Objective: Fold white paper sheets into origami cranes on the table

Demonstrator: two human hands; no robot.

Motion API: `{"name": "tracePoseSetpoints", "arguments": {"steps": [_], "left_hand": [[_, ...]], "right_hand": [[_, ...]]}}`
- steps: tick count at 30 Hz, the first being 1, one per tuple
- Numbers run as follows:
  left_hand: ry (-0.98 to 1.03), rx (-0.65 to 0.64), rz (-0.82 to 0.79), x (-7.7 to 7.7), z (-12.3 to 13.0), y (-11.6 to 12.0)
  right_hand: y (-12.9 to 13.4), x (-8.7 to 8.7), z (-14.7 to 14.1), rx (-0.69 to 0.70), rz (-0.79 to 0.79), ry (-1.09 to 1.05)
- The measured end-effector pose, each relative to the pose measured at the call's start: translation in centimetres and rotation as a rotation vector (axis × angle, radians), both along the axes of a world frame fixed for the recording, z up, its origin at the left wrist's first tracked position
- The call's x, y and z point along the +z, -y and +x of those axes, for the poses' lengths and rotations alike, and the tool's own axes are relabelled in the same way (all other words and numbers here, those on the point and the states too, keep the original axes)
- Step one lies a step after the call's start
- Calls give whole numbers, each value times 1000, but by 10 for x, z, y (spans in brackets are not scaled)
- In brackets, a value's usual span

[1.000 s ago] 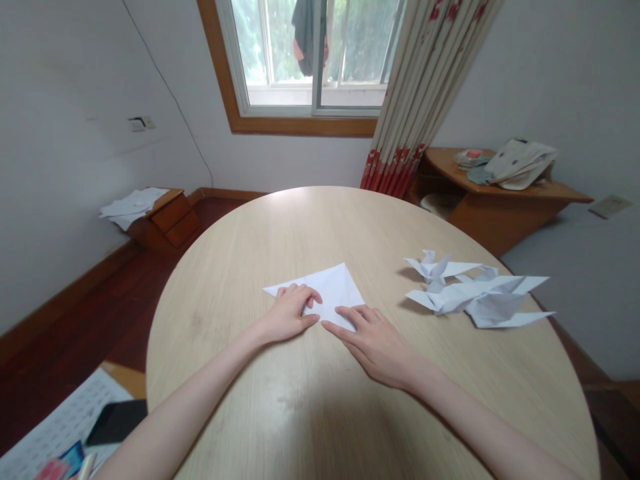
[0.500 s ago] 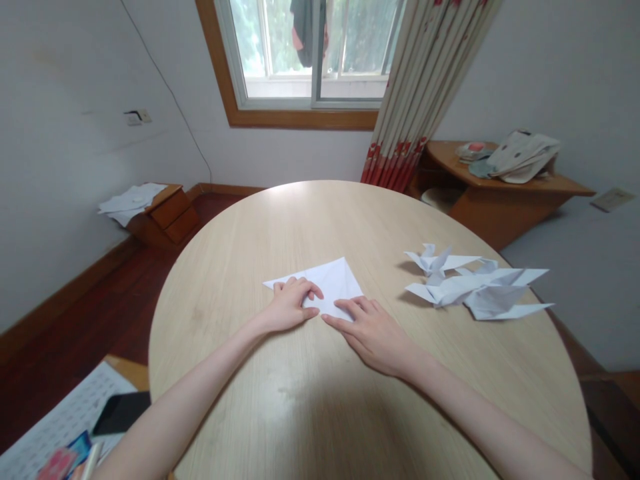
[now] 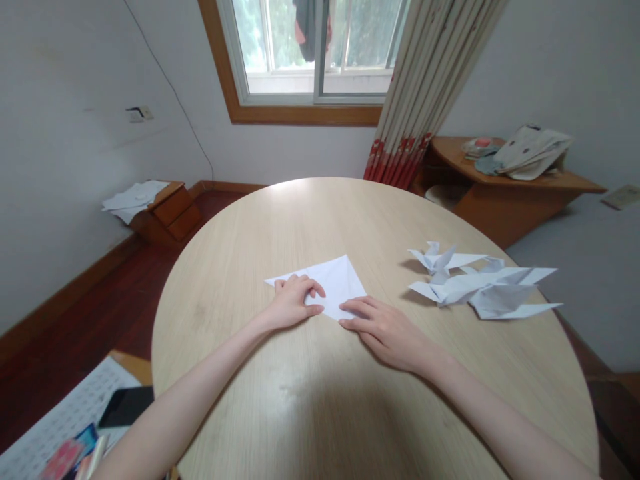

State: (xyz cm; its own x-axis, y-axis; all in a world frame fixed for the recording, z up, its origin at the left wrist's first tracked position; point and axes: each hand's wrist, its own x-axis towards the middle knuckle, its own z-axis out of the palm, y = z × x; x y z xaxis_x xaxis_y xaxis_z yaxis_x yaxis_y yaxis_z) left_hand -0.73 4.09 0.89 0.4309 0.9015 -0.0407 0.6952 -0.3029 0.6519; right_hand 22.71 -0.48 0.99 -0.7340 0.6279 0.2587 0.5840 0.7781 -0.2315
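The folded white paper (image 3: 336, 277) lies flat near the middle of the round tabletop (image 3: 310, 220), in front of the person and between the two hands. One narrow corner of it points to the left, another corner points to the far side, and faint crease lines run across its surface.

The left hand (image 3: 293, 303) rests on the left part of the paper. Its fingers are bent and its thumb is apart from the forefinger, so a clear gap shows between them, with white paper visible there. The thumb tip lies close to the near edge of the paper.

The right hand (image 3: 387, 332) is laid at the right near side, fairly flat, its fingers reaching forward onto the paper and its thumb a little apart from them. I cannot tell whether this thumb touches the paper's edge or only the tabletop just beside it.

To the right, well apart from the paper, several white origami birds (image 3: 503, 293) stand close together on the tabletop, with pointed wings and tails. At the lower left, beside the left forearm, a black smartphone (image 3: 126, 407) lies on a printed sheet (image 3: 60, 413).
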Motion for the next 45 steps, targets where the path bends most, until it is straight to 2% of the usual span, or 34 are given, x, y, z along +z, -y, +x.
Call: {"name": "tracePoseSetpoints", "arguments": {"steps": [16, 25, 32, 40, 45], "left_hand": [[-25, 85, -17, 0, -14, -17], [-49, 90, -25, 1, -27, -27], [-57, 68, -34, -1, -32, -31], [-76, 49, -35, 0, -35, -32], [-75, 43, -30, 1, -34, -31]], "right_hand": [[0, -2, 6, 44, -94, -75], [6, 21, 14, -33, -200, 57], [16, 27, 17, -96, -267, 141], [12, 22, 35, -33, -291, 73], [9, 20, 37, -64, -321, 26]]}}
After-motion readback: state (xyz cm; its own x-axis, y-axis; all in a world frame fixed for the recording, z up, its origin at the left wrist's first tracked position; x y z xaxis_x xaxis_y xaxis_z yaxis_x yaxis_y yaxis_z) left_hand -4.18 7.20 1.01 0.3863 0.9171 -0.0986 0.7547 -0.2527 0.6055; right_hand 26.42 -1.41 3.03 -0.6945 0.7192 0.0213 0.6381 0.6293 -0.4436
